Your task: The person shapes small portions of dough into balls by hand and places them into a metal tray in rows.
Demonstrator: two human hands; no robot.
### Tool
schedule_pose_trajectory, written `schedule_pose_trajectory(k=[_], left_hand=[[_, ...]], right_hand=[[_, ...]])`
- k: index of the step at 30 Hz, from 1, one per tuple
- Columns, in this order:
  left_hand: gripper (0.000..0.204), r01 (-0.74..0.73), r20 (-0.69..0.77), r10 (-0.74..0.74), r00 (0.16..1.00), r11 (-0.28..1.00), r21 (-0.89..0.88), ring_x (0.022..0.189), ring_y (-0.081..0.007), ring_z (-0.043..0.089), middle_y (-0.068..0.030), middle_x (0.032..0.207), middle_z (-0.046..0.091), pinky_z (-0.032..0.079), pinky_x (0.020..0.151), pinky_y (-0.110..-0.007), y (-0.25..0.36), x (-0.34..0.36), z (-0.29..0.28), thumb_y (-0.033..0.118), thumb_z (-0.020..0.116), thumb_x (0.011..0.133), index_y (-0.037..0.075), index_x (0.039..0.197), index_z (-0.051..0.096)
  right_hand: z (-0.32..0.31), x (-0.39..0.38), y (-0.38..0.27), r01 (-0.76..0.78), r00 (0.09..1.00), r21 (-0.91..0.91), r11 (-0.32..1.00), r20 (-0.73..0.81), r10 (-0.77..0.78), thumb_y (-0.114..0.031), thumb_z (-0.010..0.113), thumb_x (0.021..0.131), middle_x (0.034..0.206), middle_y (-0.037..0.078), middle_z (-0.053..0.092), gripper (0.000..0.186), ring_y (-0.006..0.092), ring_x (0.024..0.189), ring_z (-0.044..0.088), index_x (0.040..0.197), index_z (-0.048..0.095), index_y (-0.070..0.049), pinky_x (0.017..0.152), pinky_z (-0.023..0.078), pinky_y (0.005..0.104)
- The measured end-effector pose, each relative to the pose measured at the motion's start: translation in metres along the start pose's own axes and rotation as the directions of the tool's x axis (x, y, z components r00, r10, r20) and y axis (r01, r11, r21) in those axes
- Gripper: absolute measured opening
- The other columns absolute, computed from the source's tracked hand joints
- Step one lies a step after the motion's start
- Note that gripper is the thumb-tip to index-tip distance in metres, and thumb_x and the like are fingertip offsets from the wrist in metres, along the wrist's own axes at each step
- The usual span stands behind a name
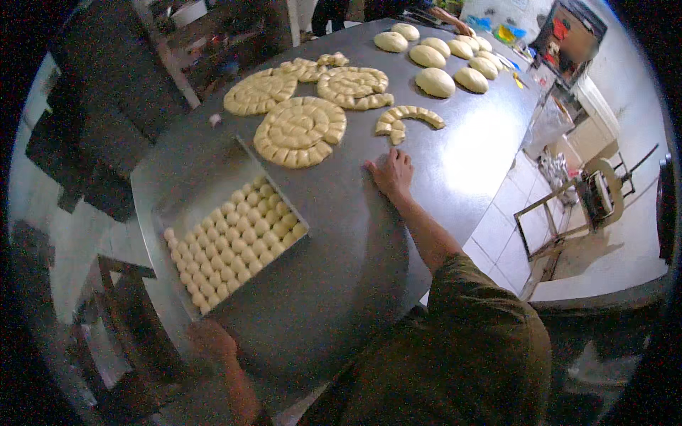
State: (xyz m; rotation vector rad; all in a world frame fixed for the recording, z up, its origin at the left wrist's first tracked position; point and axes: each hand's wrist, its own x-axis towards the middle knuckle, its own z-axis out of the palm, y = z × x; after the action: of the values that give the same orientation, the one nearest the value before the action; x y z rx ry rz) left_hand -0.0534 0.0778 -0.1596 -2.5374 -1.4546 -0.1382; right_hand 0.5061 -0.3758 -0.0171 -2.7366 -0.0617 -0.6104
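My right hand [393, 174] reaches over the table, thumb and fingers apart, just short of a curved strip of cut dough pieces [412, 113]. My left hand [213, 339] is beside the near corner of a shallow metal tray [192, 183]; its fingers are dim, and I cannot tell whether they grip the rim. Rows of small dough balls [238, 241] fill the near part of that tray. Beyond it lie flat coils of scored dough: a near coil [300, 131], a left coil [260, 92] and a right coil [353, 84].
Several large, smooth dough lumps [435, 82] sit at the far right of the metal table [341, 284]. Another person's hand [463, 28] is by them. A small dough scrap [215, 120] lies left of the coils. A metal-framed stand [561, 213] is on the tiled floor at right.
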Motion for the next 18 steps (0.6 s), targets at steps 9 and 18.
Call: schedule_pose_trajectory(k=[9, 18], left_hand=[[0.08, 0.306, 0.274, -0.299, 0.914, 0.952, 0.016, 0.154, -0.049, 0.016, -0.0268, 0.169, 0.015, 0.017, 0.122, -0.064, 0.125, -0.048, -0.134, 0.06, 0.028, 0.107, 0.006, 0.165, 0.014], [0.067, 0.118, 0.176, -0.079, 0.981, 0.967, -0.225, 0.136, -0.0415, 0.045, -0.0239, 0.147, 0.048, 0.035, 0.114, -0.054, 0.129, -0.029, -0.148, 0.053, 0.042, 0.107, 0.004, 0.153, 0.041]], right_hand=[[0.059, 0.142, 0.091, -0.039, 0.996, 0.14, 0.989, -0.07, 0.049, -0.062, 0.059, 0.095, 0.123, 0.021, 0.063, 0.064, 0.0417, 0.121, 0.055, 0.114, 0.065, -0.002, 0.101, 0.046, 0.0517], [-0.013, 0.05, 0.079, -0.523, 0.851, 0.839, 0.149, 0.523, 0.041, -0.027, 0.078, 0.094, 0.094, 0.008, 0.068, 0.033, 0.0147, 0.082, 0.066, 0.107, 0.058, -0.002, 0.07, 0.055, 0.0332]])
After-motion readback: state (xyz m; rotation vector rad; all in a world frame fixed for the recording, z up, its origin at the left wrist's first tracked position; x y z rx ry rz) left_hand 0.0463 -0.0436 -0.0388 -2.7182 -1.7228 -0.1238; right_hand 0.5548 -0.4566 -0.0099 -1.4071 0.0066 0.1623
